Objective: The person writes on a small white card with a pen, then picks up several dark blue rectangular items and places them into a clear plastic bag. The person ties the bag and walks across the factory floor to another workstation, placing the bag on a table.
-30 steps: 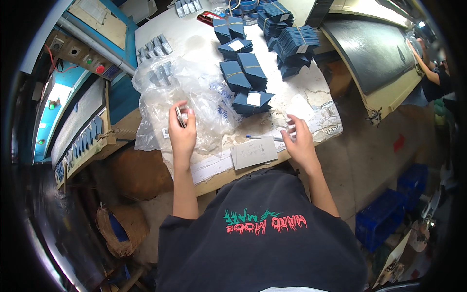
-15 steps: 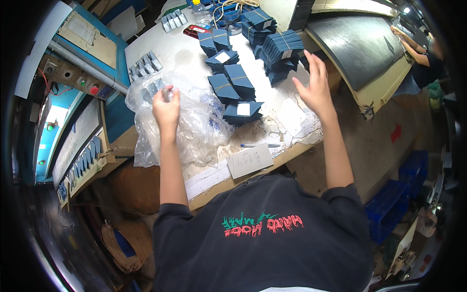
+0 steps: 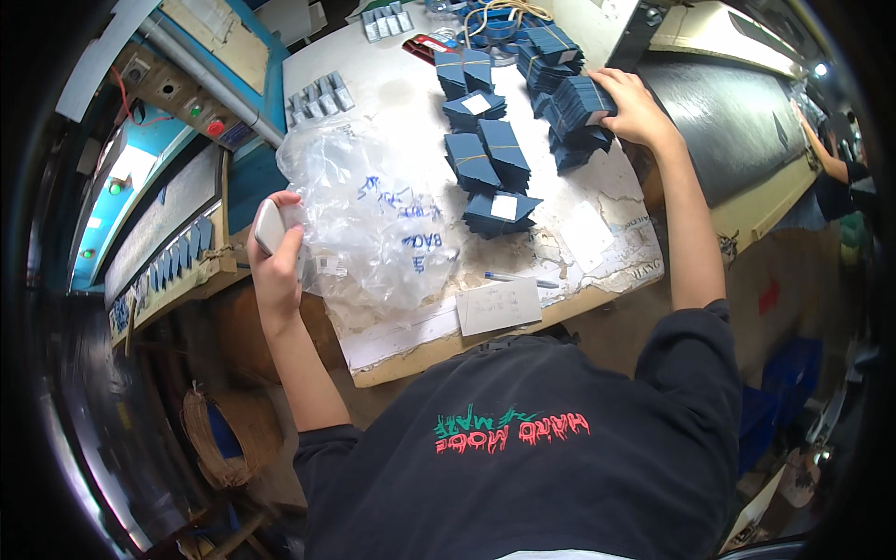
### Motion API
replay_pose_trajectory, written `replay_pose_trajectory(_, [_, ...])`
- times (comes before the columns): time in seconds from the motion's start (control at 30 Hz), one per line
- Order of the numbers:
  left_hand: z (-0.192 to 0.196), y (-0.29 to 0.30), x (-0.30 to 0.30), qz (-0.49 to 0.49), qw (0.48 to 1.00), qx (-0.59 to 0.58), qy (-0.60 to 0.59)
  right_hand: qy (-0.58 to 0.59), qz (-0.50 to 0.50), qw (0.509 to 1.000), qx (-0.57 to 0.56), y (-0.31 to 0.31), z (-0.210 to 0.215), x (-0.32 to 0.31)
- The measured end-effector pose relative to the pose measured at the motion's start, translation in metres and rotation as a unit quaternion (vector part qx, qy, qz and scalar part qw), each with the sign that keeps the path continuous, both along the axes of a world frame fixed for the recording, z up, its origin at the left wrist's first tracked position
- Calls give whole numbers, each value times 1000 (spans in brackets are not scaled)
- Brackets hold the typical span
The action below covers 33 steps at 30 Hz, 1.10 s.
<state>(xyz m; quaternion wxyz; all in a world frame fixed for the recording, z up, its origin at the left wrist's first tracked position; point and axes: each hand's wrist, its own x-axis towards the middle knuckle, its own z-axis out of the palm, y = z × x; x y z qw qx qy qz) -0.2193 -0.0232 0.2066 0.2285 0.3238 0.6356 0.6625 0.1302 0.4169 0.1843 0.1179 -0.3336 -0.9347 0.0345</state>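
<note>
My left hand [image 3: 277, 266] is closed around a flat, whitish object with rounded edges [image 3: 270, 227], at the left edge of the table; its exact kind is unclear. Beside it lies a crumpled clear plastic bag [image 3: 359, 201] with blue lettering. At the right, my right hand [image 3: 639, 110] grips the end of a rubber-banded stack of dark blue flat pieces [image 3: 577, 101], thumb low and fingers over the top. More banded blue bundles [image 3: 499, 154] stand in a row left of that stack, some topped with white slips [image 3: 504, 207].
Grey metal pieces lie in groups [image 3: 320, 96] at the left and far edge [image 3: 385, 21]. A pen [image 3: 521, 279] and a written card [image 3: 499, 306] sit near the front edge. A machine with buttons [image 3: 217, 128] stands left; a person [image 3: 826, 168] works far right.
My left hand has moved from over the plastic bag to the table's left edge and now holds the whitish object. My right hand, spread and raised before, has closed on the blue stack. The view has shifted.
</note>
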Motion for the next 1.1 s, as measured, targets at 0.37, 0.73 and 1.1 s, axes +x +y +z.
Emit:
replay_pose_trajectory(0.37, [-65,-51,12,-20,987,-17,-160,105,4,991,87,-39,44,-2])
replay_pose_trajectory(0.73, [-37,-58,48,-39,989,-83,-117,341,286,672,-591,-194,30,-56])
replay_pose_trajectory(1.1, [-51,-74,67,-64,935,68,-343,222,432,589,-646,-292,-22,-104])
